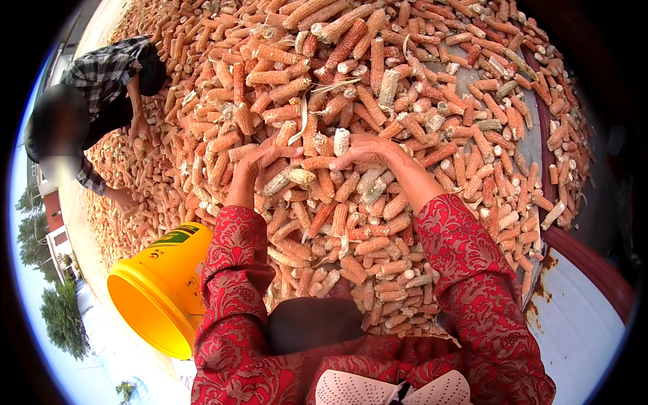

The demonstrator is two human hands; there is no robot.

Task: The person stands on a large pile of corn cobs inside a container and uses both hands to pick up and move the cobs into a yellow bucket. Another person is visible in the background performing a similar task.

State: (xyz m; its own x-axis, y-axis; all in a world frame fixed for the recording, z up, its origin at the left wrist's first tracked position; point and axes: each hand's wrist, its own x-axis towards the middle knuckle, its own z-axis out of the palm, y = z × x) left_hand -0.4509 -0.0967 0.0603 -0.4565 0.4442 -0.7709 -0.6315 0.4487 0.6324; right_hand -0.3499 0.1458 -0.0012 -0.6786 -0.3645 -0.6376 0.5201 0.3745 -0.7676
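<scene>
Bare corn cobs (324, 223), orange to dark red with some pale ones, lie in a deep heap in front of me. My left hand (264, 160) and my right hand (370, 154) reach into the heap from both sides, facing each other a short way apart. Their fingers curl around several cobs, and some fingertips are hidden among them. A short cob with a white end (341, 142) stands between the hands, near my right fingers. Both my forearms are in red patterned sleeves.
A yellow bucket (158, 290) lies tipped at the left, beside my left sleeve, its mouth toward me. Another person in a checked shirt (101, 74) bends over the heap at far left, hands on the cobs. A dark red rail (587, 260) and rusty white panel (574, 297) border the right side.
</scene>
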